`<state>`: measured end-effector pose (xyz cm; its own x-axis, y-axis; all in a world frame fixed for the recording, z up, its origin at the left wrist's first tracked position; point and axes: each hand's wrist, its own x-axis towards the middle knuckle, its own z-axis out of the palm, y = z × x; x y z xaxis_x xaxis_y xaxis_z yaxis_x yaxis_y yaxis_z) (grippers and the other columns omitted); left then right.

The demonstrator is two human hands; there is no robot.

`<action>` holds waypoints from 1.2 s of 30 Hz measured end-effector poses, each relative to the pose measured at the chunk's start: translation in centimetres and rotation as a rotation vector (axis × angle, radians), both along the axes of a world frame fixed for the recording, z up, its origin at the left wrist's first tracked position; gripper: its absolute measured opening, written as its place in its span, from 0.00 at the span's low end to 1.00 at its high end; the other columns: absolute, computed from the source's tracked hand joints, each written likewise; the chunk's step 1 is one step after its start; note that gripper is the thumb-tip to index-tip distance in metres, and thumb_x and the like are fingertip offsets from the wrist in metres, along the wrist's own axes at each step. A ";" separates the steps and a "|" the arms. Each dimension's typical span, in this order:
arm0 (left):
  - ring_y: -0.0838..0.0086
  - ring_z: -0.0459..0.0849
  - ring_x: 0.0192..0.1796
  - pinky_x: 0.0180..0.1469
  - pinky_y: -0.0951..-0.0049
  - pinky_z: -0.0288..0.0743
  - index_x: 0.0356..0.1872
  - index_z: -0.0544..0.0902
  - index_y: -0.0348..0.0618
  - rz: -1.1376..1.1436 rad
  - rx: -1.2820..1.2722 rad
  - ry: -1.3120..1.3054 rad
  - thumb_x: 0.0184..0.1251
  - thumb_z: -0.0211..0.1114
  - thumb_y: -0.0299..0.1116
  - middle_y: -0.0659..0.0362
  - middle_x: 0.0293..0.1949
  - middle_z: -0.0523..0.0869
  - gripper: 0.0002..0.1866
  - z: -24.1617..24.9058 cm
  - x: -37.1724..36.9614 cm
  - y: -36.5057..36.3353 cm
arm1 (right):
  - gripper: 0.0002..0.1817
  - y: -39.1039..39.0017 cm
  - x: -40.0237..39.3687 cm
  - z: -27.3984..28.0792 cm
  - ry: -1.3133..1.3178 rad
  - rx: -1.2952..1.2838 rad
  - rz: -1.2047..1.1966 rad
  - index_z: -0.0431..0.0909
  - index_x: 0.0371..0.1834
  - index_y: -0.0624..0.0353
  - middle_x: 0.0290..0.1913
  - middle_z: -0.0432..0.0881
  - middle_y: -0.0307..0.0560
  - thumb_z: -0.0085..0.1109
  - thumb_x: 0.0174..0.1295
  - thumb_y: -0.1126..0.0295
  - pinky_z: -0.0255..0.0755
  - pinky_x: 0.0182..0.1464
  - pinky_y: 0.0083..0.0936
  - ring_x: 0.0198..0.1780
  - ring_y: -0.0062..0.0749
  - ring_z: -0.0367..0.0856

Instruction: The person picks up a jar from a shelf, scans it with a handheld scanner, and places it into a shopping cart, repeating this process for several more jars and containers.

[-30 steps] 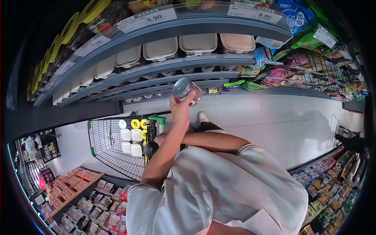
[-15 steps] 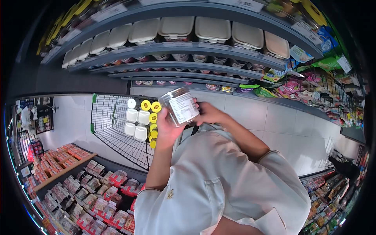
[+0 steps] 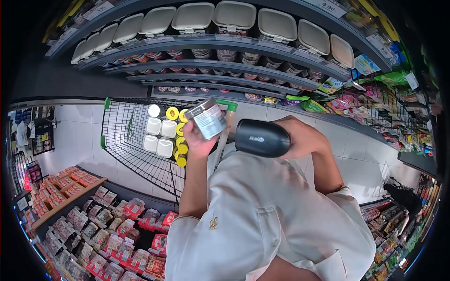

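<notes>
My left hand (image 3: 199, 140) is closed around a clear plastic jar (image 3: 206, 119), held tilted with its white printed label facing up. To the right, my right hand (image 3: 304, 136) grips a black handheld barcode scanner (image 3: 262, 138) with small pale lettering on its top. Scanner and jar are apart, the scanner's narrower end pointing toward the jar. Just beyond my left hand stands a wire shopping cart (image 3: 124, 154) with green corners, holding several yellow-lidded jars (image 3: 179, 143) and white-lidded containers (image 3: 161, 136).
A grey shelf rack (image 3: 187, 44) ahead carries rows of white-lidded tubs (image 3: 234, 16). Hanging snack bags (image 3: 347, 100) line the right. At lower left is a display of packaged goods (image 3: 112, 243). Pale tiles (image 3: 347, 140) cover the floor.
The scanner has come into clear view in my right hand, which was near the jar and has moved right. The jar has shifted slightly left and turned. The view has shifted a little.
</notes>
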<state>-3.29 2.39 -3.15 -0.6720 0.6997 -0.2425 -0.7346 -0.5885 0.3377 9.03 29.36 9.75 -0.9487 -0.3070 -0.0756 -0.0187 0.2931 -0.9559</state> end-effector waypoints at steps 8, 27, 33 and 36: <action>0.63 0.80 0.68 0.75 0.56 0.70 0.72 0.70 0.42 0.241 -0.080 0.019 0.56 0.73 0.20 0.53 0.65 0.81 0.39 -2.0 3.1 -2.3 | 0.25 -7.5 -3.6 -3.4 -0.603 -0.743 -0.504 0.78 0.61 0.68 0.51 0.87 0.49 0.68 0.59 0.75 0.85 0.55 0.32 0.47 0.33 0.88; 0.64 0.79 0.68 0.74 0.61 0.70 0.76 0.67 0.39 0.235 -0.579 -0.024 0.63 0.74 0.28 0.53 0.67 0.79 0.40 -2.3 -2.3 -17.8 | 0.30 -16.4 -10.1 -10.8 -0.886 -0.706 -0.350 0.76 0.66 0.67 0.57 0.85 0.52 0.67 0.58 0.73 0.86 0.54 0.36 0.51 0.44 0.90; 0.64 0.80 0.65 0.69 0.62 0.73 0.74 0.65 0.35 0.332 -1.001 0.026 0.62 0.77 0.28 0.52 0.63 0.80 0.40 -15.6 -11.1 -26.9 | 0.31 -16.4 -9.5 -14.7 -1.092 -0.562 -0.300 0.75 0.67 0.68 0.55 0.85 0.53 0.65 0.58 0.68 0.86 0.53 0.38 0.49 0.48 0.92; 0.60 0.76 0.67 0.67 0.59 0.73 0.76 0.57 0.32 0.542 -1.106 -0.139 0.53 0.84 0.33 0.46 0.70 0.70 0.54 -23.0 -15.8 -31.6 | 0.26 -17.0 -9.7 -14.1 -1.070 -0.527 -0.386 0.76 0.58 0.73 0.46 0.86 0.58 0.64 0.58 0.67 0.88 0.51 0.36 0.44 0.48 0.93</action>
<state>-19.06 -29.18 -26.15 -0.7320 -0.2861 -0.6183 -0.5549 -0.2761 0.7847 -0.68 12.38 -4.31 -0.5224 -0.2497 -0.8153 0.8400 -0.3155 -0.4415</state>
